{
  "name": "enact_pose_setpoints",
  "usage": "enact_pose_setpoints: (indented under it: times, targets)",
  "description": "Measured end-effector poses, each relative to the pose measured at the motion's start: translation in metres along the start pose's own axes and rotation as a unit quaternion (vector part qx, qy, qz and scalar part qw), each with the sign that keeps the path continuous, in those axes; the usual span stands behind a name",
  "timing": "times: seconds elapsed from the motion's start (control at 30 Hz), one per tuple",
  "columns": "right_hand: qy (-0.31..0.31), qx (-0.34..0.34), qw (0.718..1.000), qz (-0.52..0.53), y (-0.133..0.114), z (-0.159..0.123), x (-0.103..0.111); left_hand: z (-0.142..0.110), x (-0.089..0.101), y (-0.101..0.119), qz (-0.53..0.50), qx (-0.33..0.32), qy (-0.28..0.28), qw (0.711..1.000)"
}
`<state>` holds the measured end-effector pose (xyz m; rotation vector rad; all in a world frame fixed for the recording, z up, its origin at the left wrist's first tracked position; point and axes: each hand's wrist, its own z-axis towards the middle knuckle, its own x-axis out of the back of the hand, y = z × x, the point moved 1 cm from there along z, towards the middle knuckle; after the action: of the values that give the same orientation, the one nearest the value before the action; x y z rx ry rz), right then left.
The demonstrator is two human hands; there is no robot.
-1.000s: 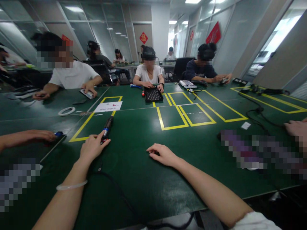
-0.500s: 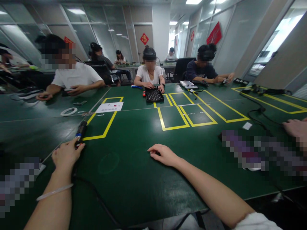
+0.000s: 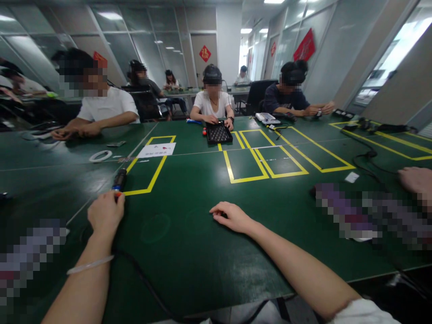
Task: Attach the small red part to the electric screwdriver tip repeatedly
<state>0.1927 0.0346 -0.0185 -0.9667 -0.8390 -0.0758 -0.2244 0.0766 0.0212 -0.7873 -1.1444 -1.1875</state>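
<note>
My left hand (image 3: 106,213) is closed around the lower end of a black cylindrical tool (image 3: 119,179) with a blue band. A bit of red shows by my thumb; the rest of the tool is hidden under the hand. A black cable (image 3: 141,274) runs from near my left wrist toward the table's front edge. My right hand (image 3: 232,217) rests on the green table (image 3: 189,261), fingers loosely bent and the thumb apart from them. A tiny dark spot at its fingertips is too small to make out.
Yellow tape outlines (image 3: 248,181) mark the table. A white printed sheet (image 3: 157,150) and a white ring (image 3: 100,156) lie beyond my left hand. Opposite, a person works at a black tray (image 3: 219,134). At the right edge is another person's hand (image 3: 415,182), near blurred-out objects.
My left hand has moved right with the black tool, which sits more upright in view. My right hand has stayed in place. The person across on the left has brought their hands together.
</note>
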Motion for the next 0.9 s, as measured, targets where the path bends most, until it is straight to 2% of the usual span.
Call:
enact_pose_setpoints:
  times: [0.07, 0.17, 0.27, 0.33, 0.4, 0.5, 0.63, 0.77, 0.9]
  targets:
    - [0.0, -0.002, 1.0, 0.001, -0.001, 0.001, 0.0, -0.006, 0.003, 0.028, -0.052, -0.022, 0.012, 0.998]
    - [0.0, -0.008, 1.0, 0.004, -0.003, 0.001, 0.002, -0.022, 0.002, 0.082, -0.179, -0.142, -0.056, 0.972]
    - [0.002, -0.012, 1.0, 0.013, -0.004, 0.001, 0.002, -0.051, 0.002, 0.135, -0.269, -0.263, -0.172, 0.91]
    - [0.003, -0.019, 0.999, 0.027, -0.005, 0.001, 0.002, -0.073, 0.004, 0.163, -0.321, -0.291, -0.255, 0.865]
    - [-0.003, -0.021, 0.999, 0.038, -0.006, 0.0, 0.001, -0.092, 0.007, 0.182, -0.359, -0.306, -0.324, 0.82]
    - [-0.022, 0.0, 0.999, 0.047, -0.01, 0.0, -0.002, -0.108, 0.009, 0.194, -0.394, -0.315, -0.383, 0.774]
    - [-0.034, 0.014, 0.998, 0.056, -0.015, 0.0, -0.004, -0.11, 0.007, 0.194, -0.415, -0.308, -0.398, 0.758]
    - [-0.012, -0.019, 0.998, 0.065, -0.013, 0.0, -0.004, -0.108, 0.007, 0.194, -0.419, -0.304, -0.372, 0.771]
    - [0.008, -0.067, 0.991, 0.111, -0.008, 0.002, -0.002, -0.109, 0.007, 0.194, -0.389, -0.322, -0.294, 0.811]
